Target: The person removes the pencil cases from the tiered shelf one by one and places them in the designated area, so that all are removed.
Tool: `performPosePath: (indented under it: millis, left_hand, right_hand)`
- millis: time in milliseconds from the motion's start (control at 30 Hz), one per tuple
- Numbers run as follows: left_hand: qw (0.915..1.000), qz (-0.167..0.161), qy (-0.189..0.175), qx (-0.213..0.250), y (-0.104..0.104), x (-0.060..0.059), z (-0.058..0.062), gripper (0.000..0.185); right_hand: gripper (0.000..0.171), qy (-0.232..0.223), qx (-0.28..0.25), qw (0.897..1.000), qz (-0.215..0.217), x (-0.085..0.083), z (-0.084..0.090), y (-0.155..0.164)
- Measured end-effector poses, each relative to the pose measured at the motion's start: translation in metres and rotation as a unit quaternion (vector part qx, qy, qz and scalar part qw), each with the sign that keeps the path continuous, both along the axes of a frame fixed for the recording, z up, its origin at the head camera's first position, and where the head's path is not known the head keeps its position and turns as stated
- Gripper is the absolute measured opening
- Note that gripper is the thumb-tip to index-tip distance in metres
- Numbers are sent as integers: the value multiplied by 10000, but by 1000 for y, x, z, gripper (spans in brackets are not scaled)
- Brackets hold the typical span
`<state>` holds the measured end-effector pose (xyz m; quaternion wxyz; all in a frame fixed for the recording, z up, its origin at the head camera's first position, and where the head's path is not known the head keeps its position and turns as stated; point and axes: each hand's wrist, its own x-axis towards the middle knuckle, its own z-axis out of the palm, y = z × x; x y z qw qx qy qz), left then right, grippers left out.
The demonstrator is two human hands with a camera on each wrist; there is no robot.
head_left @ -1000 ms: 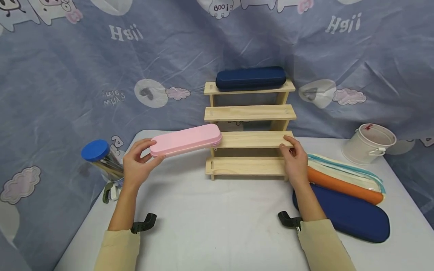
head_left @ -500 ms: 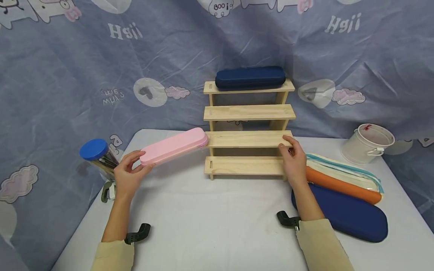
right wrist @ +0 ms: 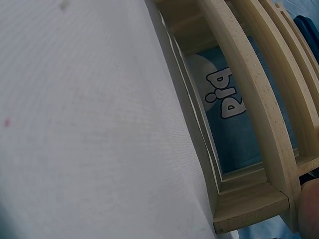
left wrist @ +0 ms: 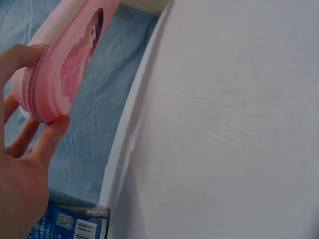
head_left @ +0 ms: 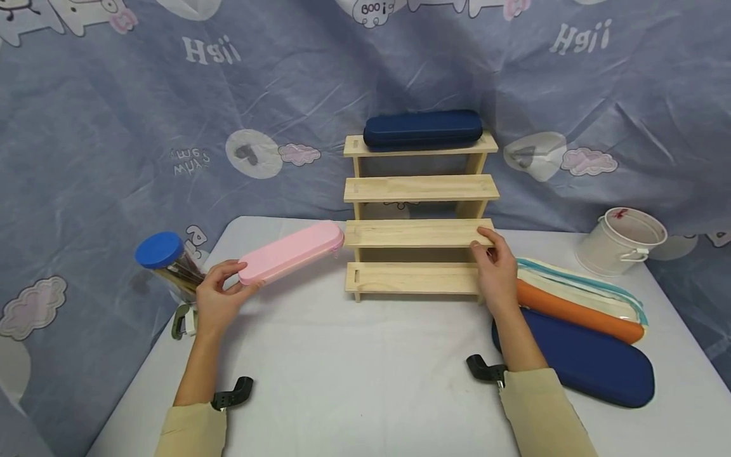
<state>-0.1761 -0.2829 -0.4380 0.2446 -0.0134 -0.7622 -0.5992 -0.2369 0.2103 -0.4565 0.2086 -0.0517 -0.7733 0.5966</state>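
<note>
The table [head_left: 365, 374] carries a four-step wooden rack [head_left: 419, 235], with a dark blue case [head_left: 422, 130] on its top step; the right hand [head_left: 495, 270] rests on the rack's right end with its fingers curled over the third step, apparently steadying it. The left hand [head_left: 216, 298] pinches the near end of a pink pencil case [head_left: 291, 252], held tilted in the air with its far end just beside the left end of the third step. To seat the case well, level it, align its length with the step, and keep the rack braced.

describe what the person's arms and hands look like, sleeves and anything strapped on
Both hands, the left hand and the right hand, are bare, with no gloves or rings visible. Pale yellow long sleeves are pushed back from the forearms. A small black camera mount sits at each sleeve cuff.
</note>
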Motion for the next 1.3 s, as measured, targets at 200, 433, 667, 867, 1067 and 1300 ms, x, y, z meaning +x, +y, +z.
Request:
performPosePath:
  millis: [200, 433, 667, 867, 1067, 1300]
  left_hand:
    - [9972, 298, -416, -544, -9, -12, -26, 50]
    - [9949, 410, -551, -736, -14, -18, -49, 52]
    - [9920, 417, -786, -891, -13, -18, -52, 51]
    - [9911, 410, -879, -914, -14, -19, -55, 49]
    - [9816, 449, -1317, -1310, -15, -20, -59, 48]
    - [9773, 343, -1470, -1484, -13, -18, -55, 51]
  right_hand:
    - [40, -26, 35, 10000, -49, -1, 0, -1]
    - [40, -20, 86, 10000, -34, -1, 0, 0]
    - [39, -46, 39, 10000, -53, 0, -1, 0]
    - [40, 37, -3, 10000, 10, 0, 0, 0]
    - [40, 95, 0, 10000, 29, -1, 0, 2]
    - [40, 16, -19, 10000, 10, -1, 0, 2]
